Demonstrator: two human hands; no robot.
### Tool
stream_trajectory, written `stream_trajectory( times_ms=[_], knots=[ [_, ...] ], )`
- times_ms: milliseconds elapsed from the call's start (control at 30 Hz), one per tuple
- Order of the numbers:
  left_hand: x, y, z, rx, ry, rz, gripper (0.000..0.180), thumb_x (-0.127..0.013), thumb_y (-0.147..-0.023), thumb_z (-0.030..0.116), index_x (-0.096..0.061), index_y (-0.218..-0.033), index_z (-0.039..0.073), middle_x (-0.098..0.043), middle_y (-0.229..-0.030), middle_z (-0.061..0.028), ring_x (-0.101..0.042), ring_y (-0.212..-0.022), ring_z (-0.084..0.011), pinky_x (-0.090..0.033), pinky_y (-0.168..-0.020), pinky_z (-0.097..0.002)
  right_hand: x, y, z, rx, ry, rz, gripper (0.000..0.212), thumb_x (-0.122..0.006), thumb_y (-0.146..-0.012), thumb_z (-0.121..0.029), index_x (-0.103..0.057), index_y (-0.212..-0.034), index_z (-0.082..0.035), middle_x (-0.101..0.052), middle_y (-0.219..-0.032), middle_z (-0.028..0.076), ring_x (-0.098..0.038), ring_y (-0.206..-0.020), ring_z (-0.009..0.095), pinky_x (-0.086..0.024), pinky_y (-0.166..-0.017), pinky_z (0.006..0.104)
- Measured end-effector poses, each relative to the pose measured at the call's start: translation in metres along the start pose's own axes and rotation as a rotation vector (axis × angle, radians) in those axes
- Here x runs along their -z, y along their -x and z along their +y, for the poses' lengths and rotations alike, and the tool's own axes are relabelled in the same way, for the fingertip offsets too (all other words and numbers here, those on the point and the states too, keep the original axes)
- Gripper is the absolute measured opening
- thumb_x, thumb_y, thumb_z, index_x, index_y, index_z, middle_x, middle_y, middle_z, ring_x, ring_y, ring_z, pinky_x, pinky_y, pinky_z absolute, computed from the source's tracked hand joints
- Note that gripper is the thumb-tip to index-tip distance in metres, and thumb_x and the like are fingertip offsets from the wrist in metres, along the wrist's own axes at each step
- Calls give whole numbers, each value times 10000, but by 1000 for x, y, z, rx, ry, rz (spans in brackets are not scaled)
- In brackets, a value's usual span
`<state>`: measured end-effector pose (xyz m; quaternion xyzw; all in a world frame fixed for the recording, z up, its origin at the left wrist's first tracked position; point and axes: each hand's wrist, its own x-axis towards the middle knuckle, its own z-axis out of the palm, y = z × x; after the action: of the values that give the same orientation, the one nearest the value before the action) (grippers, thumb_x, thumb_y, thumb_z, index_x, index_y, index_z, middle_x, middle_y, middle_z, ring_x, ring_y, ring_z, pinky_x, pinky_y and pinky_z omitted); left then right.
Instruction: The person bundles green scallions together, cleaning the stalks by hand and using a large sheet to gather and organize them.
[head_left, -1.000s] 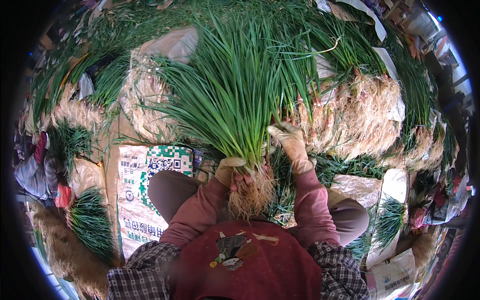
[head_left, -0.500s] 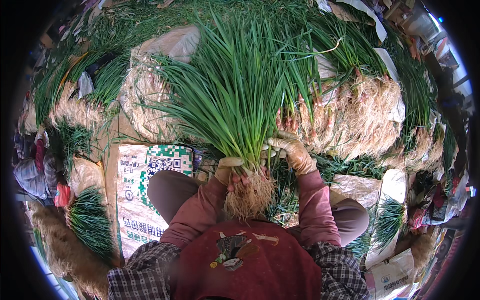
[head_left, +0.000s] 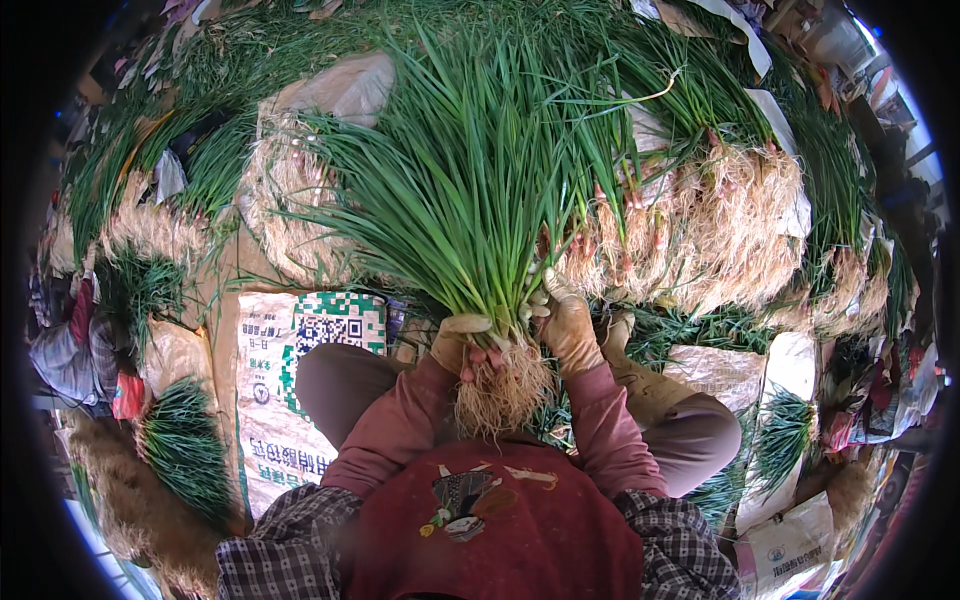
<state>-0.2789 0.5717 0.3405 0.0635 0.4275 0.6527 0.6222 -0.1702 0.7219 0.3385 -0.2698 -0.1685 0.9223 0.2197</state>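
Observation:
A large bunch of green garlic (head_left: 460, 220), with long flat leaves, pinkish white stem bases and pale tangled roots, stands in front of my chest. Its leaves fan away from me and the roots (head_left: 505, 390) hang toward my lap. My left hand (head_left: 456, 342), in a pale work glove, wraps round the stems from the left, just above the roots. From the right, my gloved right hand (head_left: 568, 332) closes on the same stems, its fingers bent against them. The palm sides of both hands are hidden by the stems.
More rooted green garlic (head_left: 730, 230) lies in rows ahead on the right and left. A printed sack (head_left: 265, 400) is spread beside my left knee. Tied green bundles (head_left: 185, 445) lie at far left and right (head_left: 783, 430). Loose leaves cover the ground at the back.
My right hand has come inward to the left, closer against the stems, uncovering my right foot. The bunch has shifted very slightly right; my left hand keeps its hold.

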Motion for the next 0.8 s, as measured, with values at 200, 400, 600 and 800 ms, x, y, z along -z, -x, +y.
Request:
stream_trajectory(
  times_ms=[200, 400, 600, 800],
  knots=[
    [-10, -1, -1, -47, 17, -23, 393, -574, -733, 321, -631, -884, -37, -654, -695, -146, -556, -427, -134, -384, -280, -215, 13, -4, 7, 341, 1353, 89, 116, -531, -888, -108, -603, -832, -37, -568, -687, 72, -533, -563, 166, -437, -480, 293],
    [-11, -10, 3, -169, 246, -301, 587, -596, -696, 279, -502, -1181, -38, -599, -888, -126, -593, -724, -185, -527, -687, -369, 116, -16, -23, 489, 1944, 567, 155, -550, -861, -173, -621, -836, -37, -618, -723, 175, -616, -642, 309, -479, -587, 410],
    [9, -26, -12, -355, 376, -644, 711, -616, -658, 229, -390, -1291, -1, -527, -1053, -137, -516, -1062, -287, -448, -895, -458, 107, 7, -59, -132, 2710, -197, 252, -524, -882, -214, -629, -1024, -33, -660, -881, 130, -642, -743, 243, -524, -623, 329],
    [-13, -18, 11, -298, 260, -345, 748, -583, -669, 249, -366, -1331, -23, -557, -1116, -168, -559, -1012, -311, -491, -842, -435, 24, -66, -170, 776, 2042, 689, 301, -525, -902, -290, -637, -1045, -49, -658, -792, 124, -649, -738, 256, -513, -662, 367]
  ],
)
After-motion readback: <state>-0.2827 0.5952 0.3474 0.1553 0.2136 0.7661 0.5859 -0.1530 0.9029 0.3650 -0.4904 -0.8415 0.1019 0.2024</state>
